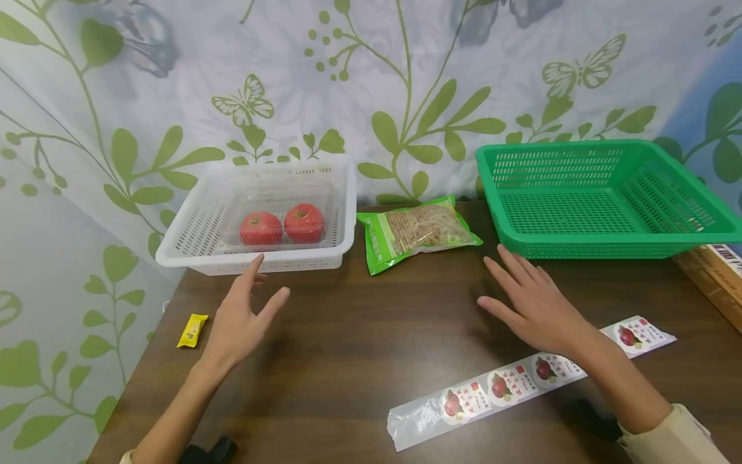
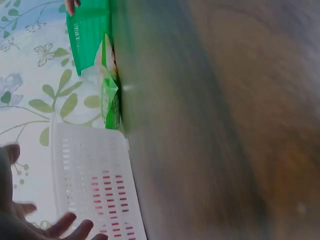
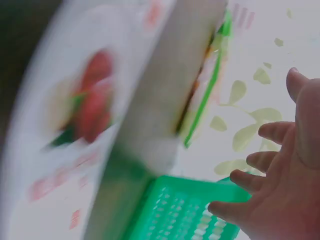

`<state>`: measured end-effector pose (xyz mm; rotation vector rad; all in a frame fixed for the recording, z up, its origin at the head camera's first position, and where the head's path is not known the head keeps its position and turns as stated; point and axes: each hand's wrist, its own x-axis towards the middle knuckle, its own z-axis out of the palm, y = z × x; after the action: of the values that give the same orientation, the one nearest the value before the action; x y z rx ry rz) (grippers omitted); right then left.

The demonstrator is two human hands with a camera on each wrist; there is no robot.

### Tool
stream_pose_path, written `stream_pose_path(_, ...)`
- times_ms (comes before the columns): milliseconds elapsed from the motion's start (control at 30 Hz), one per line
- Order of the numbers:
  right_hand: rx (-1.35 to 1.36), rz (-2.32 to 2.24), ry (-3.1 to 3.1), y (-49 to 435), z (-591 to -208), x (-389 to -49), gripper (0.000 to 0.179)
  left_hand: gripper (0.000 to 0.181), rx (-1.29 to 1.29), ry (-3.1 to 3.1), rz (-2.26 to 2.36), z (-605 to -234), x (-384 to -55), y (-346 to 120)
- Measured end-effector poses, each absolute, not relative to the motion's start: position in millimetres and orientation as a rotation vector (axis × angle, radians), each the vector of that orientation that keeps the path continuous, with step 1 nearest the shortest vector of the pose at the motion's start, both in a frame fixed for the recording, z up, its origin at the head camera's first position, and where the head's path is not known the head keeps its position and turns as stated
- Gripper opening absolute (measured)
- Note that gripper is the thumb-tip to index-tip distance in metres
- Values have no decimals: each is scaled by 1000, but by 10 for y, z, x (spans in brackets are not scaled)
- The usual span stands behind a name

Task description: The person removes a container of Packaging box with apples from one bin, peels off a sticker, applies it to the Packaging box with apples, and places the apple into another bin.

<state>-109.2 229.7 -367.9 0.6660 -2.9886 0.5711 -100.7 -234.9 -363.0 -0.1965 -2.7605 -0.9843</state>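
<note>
My left hand [image 1: 240, 319] hovers in front of a white basket [image 1: 203, 263], fingers loosely spread and holding nothing. Inside that basket lies a clear plastic clamshell box [image 1: 278, 193] with two red tomatoes [image 1: 261, 228] in it. My right hand [image 1: 530, 299], also without anything in it, hangs over the table just before a green basket [image 1: 591, 248]. Between the baskets lies a green and clear bag [image 1: 420, 232] of pale brown food whose kind I cannot tell. Beneath the right forearm runs a strip of fruit stickers [image 1: 498, 386]. In the right wrist view the fingers [image 3: 262, 160] are spread.
A small yellow wrapped packet [image 1: 192, 330] lies left of the left hand. At the right edge a brown cardboard box [image 1: 713, 277] sits partly under the green basket. Behind the dark wooden table [image 1: 324, 361] hangs a leaf-patterned cloth [image 1: 406, 96].
</note>
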Motion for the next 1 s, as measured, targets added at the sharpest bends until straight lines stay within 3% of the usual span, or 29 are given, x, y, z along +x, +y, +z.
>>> stream_pose_path(233,751,697,-2896,1978,-3465,-1170,70,83,281,-2551,-1755,-3497,-1158,-2293)
stream_pose_path(367,796,741,-2860,1792,-3373,-1232,68,80,461,-2434,-1800,-3488,-1240,-2260)
stream_pose_path(567,822,932,-2802,1467,-3258,-1342,63,80,577,-2299,-1701,-3579,-1391,-2216)
stream_pose_path(800,795,1634,-2695,921,-3013,-1483,53,82,635,-2119,-1816,-3652,-1502,-2188)
stream_pose_path(1000,737,1749,-2718,470,-2859,-1681,56,85,620,-2052,-1869,-3673,-1497,-2181)
